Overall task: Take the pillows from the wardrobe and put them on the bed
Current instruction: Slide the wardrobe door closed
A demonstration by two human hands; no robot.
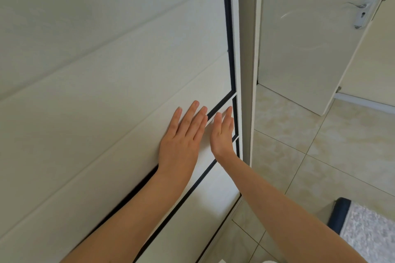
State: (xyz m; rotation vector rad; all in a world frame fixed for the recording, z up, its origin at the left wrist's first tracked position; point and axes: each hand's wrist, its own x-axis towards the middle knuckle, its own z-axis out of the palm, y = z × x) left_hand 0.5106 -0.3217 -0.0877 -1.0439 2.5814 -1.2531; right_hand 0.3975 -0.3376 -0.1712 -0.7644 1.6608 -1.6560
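A white wardrobe sliding door (pixel 111 83) with black edging fills the left of the head view. It stands closed against the white frame post (pixel 246 70). My left hand (pixel 181 136) lies flat on the door panel, fingers spread. Just to its right, my right hand (pixel 222 134) is held edge-on with straight fingers against the narrow panel by the door's right edge. Neither hand holds anything. No pillows and no bed show in this view.
A white room door (pixel 303 38) with a metal handle (pixel 363 9) stands open at the upper right. Beige floor tiles (pixel 299 156) run along the right. A grey rug with a dark blue border (pixel 367 232) lies at the bottom right.
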